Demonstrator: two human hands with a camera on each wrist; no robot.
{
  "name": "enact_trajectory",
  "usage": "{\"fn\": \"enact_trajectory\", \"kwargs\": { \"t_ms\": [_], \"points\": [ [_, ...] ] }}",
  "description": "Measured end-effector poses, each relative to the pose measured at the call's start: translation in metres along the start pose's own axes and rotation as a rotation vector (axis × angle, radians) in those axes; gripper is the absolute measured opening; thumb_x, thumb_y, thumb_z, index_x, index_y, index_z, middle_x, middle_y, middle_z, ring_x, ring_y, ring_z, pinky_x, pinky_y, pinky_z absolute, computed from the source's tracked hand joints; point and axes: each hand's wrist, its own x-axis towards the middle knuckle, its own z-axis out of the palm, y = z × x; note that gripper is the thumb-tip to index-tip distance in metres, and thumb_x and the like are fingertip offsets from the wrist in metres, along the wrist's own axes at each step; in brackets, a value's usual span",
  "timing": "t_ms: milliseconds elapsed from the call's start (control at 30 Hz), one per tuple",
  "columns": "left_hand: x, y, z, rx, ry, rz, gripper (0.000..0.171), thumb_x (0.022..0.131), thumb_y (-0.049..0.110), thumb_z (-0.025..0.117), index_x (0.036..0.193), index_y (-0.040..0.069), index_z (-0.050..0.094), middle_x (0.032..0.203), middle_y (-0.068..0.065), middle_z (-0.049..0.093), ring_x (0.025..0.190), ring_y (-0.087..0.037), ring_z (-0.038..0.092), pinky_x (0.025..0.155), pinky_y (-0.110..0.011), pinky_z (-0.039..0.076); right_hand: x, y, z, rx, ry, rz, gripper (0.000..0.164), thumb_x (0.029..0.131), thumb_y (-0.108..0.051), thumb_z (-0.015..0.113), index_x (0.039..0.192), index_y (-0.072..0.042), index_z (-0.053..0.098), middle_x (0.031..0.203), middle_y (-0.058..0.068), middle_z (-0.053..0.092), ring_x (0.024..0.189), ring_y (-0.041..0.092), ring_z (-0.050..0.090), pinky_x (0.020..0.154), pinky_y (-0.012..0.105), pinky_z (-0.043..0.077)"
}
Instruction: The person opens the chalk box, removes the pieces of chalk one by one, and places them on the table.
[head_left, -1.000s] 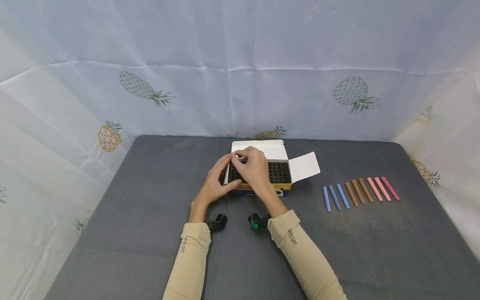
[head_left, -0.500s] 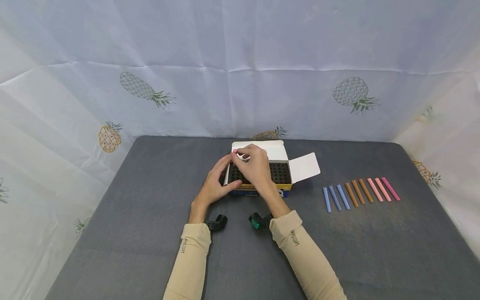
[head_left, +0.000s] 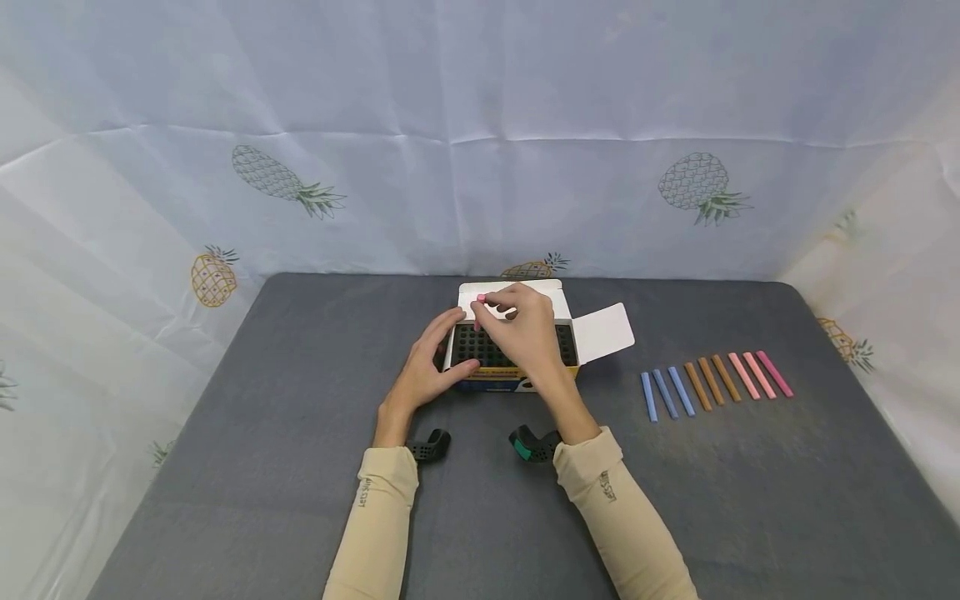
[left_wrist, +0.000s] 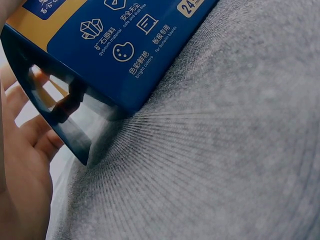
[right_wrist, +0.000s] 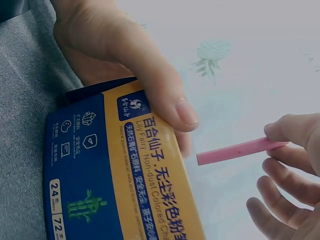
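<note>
A blue-and-yellow chalk box (head_left: 491,385), its lid folded back, holds a dark insert with rows of holes. My left hand (head_left: 420,375) grips the box's left end, thumb over the front edge; in the left wrist view its fingers (left_wrist: 32,132) lie behind the dark side flap (left_wrist: 55,112). Above the insert, my right hand (head_left: 522,329) pinches a pink chalk stick (right_wrist: 235,151) between thumb and fingertips. In the right wrist view the stick's free end is apart from the box, and the other fingers (right_wrist: 272,205) are loosely bent.
To the right of the box, a slanted row lies on the grey tabletop: blue chalks (head_left: 664,393), brown chalks (head_left: 712,382), light pink chalks (head_left: 752,375) and a magenta chalk (head_left: 775,373). The box's white side flap (head_left: 603,333) sticks out toward them. A patterned curtain (head_left: 450,208) hangs behind.
My right hand has risen and shifted slightly right, and the pink chalk stick, mostly hidden before, now shows above the insert. My left hand stays on the box.
</note>
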Motion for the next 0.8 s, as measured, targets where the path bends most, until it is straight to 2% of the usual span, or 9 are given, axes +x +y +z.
{"fn": "enact_trajectory", "kwargs": {
  "t_ms": [200,500,700,800],
  "points": [
    [0.0,0.001,0.001,0.014,0.0,0.001,0.079,0.09,0.05,0.073,0.156,0.018,0.043,0.164,-0.007,0.038,0.141,-0.03,0.047,0.095,-0.05,0.047,-0.008,-0.001,-0.009,0.007,-0.014,0.025,0.017,0.092,-0.016,0.074,0.099,-0.002,0.082,0.097,0.015,0.076,0.089,0.029,0.073,0.078,0.039,0.062],
    [0.002,0.002,0.003,0.011,0.003,0.006,0.075,0.088,0.034,0.075,0.155,0.018,0.045,0.163,-0.007,0.039,0.139,-0.03,0.048,0.093,-0.051,0.047,-0.018,0.003,-0.023,-0.023,-0.016,0.02,0.018,0.092,-0.017,0.076,0.097,-0.002,0.082,0.095,0.014,0.076,0.081,0.028,0.073,0.074,0.04,0.062],
    [0.002,0.002,0.002,0.008,0.004,0.027,0.075,0.09,0.035,0.074,0.156,0.018,0.044,0.164,-0.008,0.038,0.142,-0.031,0.046,0.094,-0.052,0.046,-0.024,0.009,-0.031,-0.034,-0.015,0.03,0.015,0.091,-0.015,0.077,0.095,-0.001,0.083,0.092,0.015,0.073,0.069,0.025,0.071,0.064,0.035,0.057],
    [0.001,0.001,0.002,0.016,0.008,0.023,0.076,0.09,0.039,0.074,0.156,0.02,0.043,0.165,-0.007,0.038,0.142,-0.03,0.045,0.094,-0.051,0.045,-0.024,0.012,-0.035,-0.021,-0.007,0.032,0.016,0.091,-0.015,0.077,0.096,-0.001,0.082,0.093,0.016,0.073,0.072,0.027,0.073,0.068,0.038,0.06]
  ]
}}
